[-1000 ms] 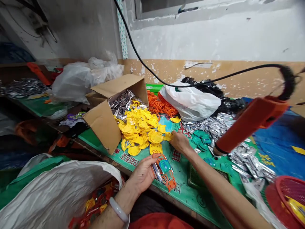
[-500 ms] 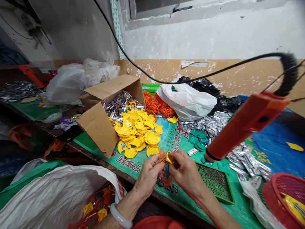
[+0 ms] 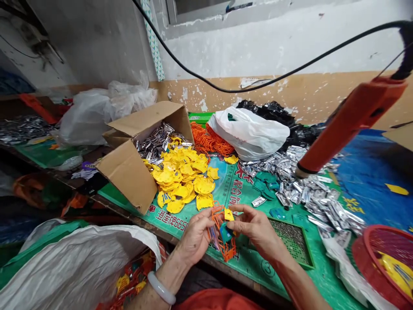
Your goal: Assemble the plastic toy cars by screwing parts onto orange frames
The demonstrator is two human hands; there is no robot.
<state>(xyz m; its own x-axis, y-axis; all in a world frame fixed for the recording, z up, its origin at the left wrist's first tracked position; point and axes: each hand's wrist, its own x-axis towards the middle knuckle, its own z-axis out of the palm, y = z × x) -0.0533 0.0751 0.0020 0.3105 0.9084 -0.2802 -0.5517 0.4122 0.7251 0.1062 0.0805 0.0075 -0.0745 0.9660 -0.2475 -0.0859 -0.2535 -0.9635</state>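
My left hand (image 3: pixel 195 236) grips a tangle of orange plastic frame (image 3: pixel 222 239) with a teal piece (image 3: pixel 226 232) and silver strips in it. My right hand (image 3: pixel 253 226) pinches a small yellow piece (image 3: pixel 229 214) against the top of that frame. Just beyond my hands, a heap of yellow plastic pieces (image 3: pixel 180 181) spills from a tipped cardboard box (image 3: pixel 129 172) onto a green printed mat (image 3: pixel 171 219). Silver foil pieces (image 3: pixel 155 140) lie inside the box.
An orange handheld tool (image 3: pixel 348 122) hangs on a black cable at the right, above loose silver foil pieces (image 3: pixel 309 189). Nearby are a green perforated tray (image 3: pixel 292 241), a red basket (image 3: pixel 379 262), orange cords (image 3: pixel 209 140), a white bag (image 3: pixel 248 133) and a white sack (image 3: pixel 71 262).
My right hand has moved from the yellow heap to the orange frame, now with a yellow piece. My hands have come together over the mat. The camera view and hanging tool have shifted.
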